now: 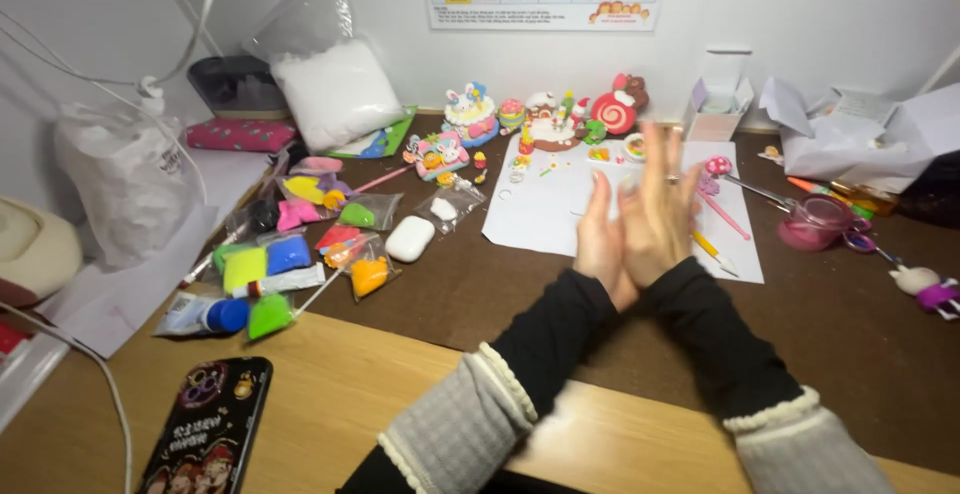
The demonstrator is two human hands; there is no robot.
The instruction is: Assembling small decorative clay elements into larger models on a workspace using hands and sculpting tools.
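Observation:
My left hand [600, 246] and my right hand [662, 204] are pressed flat together, palm to palm, fingers stretched upward and slightly blurred. They hover over a white paper sheet [535, 216] on the dark brown desk mat. Whatever may lie between the palms is hidden. Both arms wear black sleeves with grey knitted cuffs. Just behind the hands, small colourful clay figures [470, 114] and a red swirl lollipop figure [612, 112] stand along the sheet's far edge. A pink stick tool [724, 216] and a yellow pencil [714, 250] lie right of the hands.
Small bags of coloured clay [288, 254] are scattered at the left, beside a white oval case [409, 239]. A dark phone [205, 436] lies on the wooden front edge. A pink cup [812, 222], an open white box [718, 104] and crumpled paper [850, 134] sit right.

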